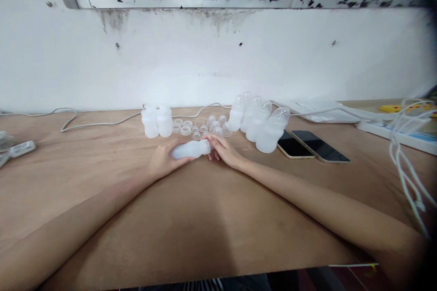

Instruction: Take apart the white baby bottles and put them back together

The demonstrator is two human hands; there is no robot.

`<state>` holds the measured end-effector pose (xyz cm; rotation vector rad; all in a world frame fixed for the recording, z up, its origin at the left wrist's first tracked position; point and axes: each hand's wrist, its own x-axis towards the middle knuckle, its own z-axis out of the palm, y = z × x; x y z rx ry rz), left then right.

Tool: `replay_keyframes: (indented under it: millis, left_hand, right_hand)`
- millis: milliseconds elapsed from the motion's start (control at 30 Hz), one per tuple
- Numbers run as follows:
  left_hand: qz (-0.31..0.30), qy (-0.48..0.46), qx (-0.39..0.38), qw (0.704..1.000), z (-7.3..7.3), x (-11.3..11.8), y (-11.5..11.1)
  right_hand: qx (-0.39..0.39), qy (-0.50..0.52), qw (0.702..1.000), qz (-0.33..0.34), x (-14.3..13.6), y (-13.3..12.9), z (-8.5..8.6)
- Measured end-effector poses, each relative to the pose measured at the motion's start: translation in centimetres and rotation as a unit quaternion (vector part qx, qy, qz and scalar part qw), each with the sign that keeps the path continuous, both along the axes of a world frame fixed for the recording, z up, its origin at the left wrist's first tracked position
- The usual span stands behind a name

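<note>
A frosted white baby bottle (189, 149) is held on its side above the table, its neck pointing right. My left hand (164, 158) wraps round the base end of it. At the neck end, the fingers of my right hand (221, 149) are closed against the rim; what lies under those fingertips is partly hidden. Just behind my hands sit several clear bottle nipples (196, 135), several translucent collar rings (185, 131) and several clear dome caps (226, 129).
Two open bottles (165, 121) stand at the back left. Several capped bottles (268, 134) stand right of the domes, beside two phones (321, 146). A white cable (92, 125) runs along the wall. Loose white cords (399, 159) hang at the far right; a power adapter (22, 148) lies far left.
</note>
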<state>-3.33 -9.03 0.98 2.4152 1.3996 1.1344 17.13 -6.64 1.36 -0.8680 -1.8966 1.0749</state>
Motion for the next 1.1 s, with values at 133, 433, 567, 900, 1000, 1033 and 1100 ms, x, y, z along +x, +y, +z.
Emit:
replay_keyframes:
  millis: [133, 433, 567, 900, 1000, 1033, 1100]
  left_hand:
    - [-0.008, -0.023, 0.002, 1.0, 0.12, -0.08, 0.46]
    - [-0.024, 0.006, 0.01, 1.0, 0.24, -0.08, 0.04]
    - [-0.02, 0.008, 0.006, 1.0, 0.32, 0.01, -0.03]
    - [-0.019, 0.022, 0.027, 0.999, -0.13, -0.1, 0.1]
    - [-0.023, 0.039, 0.024, 0.999, -0.03, 0.0, -0.2]
    - [-0.022, 0.036, 0.02, 0.999, 0.06, 0.03, -0.25]
    - [-0.018, 0.021, 0.013, 1.0, 0.27, 0.05, -0.21]
  right_hand:
    - [0.016, 0.079, 0.997, 0.016, 0.09, 0.0, 0.35]
    - [-0.006, -0.027, 1.0, -0.013, -0.05, 0.13, -0.24]
    - [0.024, 0.004, 1.0, -0.016, -0.01, 0.06, -0.15]
    - [0.009, -0.036, 0.999, -0.036, -0.05, 0.22, -0.34]
    - [0.029, -0.066, 0.996, -0.054, 0.02, 0.06, -0.39]
    - [0.04, -0.048, 0.997, -0.048, 0.05, 0.02, -0.32]
    - [0.059, 0.002, 0.998, -0.014, 0.07, -0.03, -0.1]
